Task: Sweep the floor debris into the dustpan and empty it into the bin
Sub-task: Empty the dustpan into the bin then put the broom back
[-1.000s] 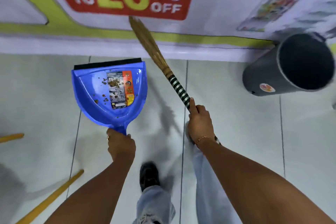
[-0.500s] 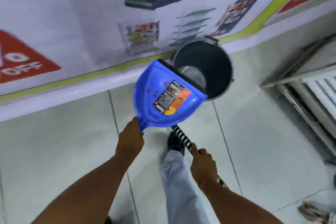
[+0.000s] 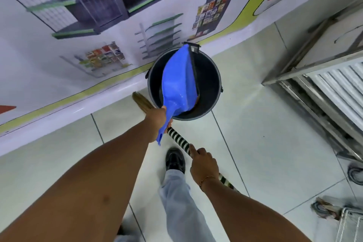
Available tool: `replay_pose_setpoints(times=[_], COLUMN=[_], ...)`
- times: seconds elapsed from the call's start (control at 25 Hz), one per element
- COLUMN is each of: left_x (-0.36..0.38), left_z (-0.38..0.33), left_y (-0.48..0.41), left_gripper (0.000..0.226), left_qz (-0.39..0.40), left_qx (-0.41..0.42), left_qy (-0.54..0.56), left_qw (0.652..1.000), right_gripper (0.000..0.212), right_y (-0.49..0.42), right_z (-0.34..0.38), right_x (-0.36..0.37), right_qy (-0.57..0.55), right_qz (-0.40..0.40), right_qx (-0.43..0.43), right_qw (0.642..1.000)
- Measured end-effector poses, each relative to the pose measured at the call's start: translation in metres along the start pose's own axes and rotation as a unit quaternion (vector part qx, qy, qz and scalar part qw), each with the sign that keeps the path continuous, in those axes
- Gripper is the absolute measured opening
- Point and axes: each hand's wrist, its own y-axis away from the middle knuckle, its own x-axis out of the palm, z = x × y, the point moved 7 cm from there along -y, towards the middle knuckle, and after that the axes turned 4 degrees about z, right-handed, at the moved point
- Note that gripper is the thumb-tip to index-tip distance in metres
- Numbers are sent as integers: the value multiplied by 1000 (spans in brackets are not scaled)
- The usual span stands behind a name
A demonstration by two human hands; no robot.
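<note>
My left hand (image 3: 157, 118) grips the handle of the blue dustpan (image 3: 177, 82), which is turned on its side over the mouth of the dark grey bin (image 3: 212, 76); its underside faces me and its open face is turned away, so any debris is hidden. My right hand (image 3: 203, 164) holds the broom by its black-and-white striped handle (image 3: 178, 139). The broom's straw bristles (image 3: 142, 102) rest on the floor left of the bin, by the wall base.
A wall with printed shelf pictures (image 3: 98, 35) runs behind the bin. A metal rack and white grille (image 3: 334, 88) stand on the right. A caster wheel (image 3: 355, 173) sits at the right edge. My shoe (image 3: 174, 160) stands on the pale floor tiles (image 3: 265, 133).
The view swung right toward the bin. My left hand carried the dustpan from floor level up over the bin and tipped it sideways into the mouth. My right hand kept the broom.
</note>
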Motion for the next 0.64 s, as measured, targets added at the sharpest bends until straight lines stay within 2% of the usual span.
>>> replay_pose_setpoints(times=[0.08,0.16,0.2,0.28,0.36,0.48,0.64], left_x=[-4,-17,-28,-54,-84,-137,-196], left_z=[-2,5,9,19,50,127,239], left_y=[-3,-2,2,22,46,66,96], left_gripper=[37,42,42,35,30,35,22], left_qz=[12,-15,-52,-141,-197,-238,-238], left_qx=[-3,8,37,137,195,151,69], left_qy=[-1,-30,-85,-188,-183,-159,-69], left_qw=[1000,999,994,962,943,946,966], right_gripper=[62,62,61,60,61,60,50], right_y=[-4,-5,-3,2,9,17,19], right_z=[8,13,14,20,33,71,159], right_x=[-3,-5,-6,-6,-4,1,4], right_qy=[5,12,15,20,19,8,61], right_qz=[2,0,-3,-7,-5,-19,-68], right_qx=[-6,-13,-16,-21,-25,-29,-78], right_qw=[1000,1000,1000,1000,999,999,993])
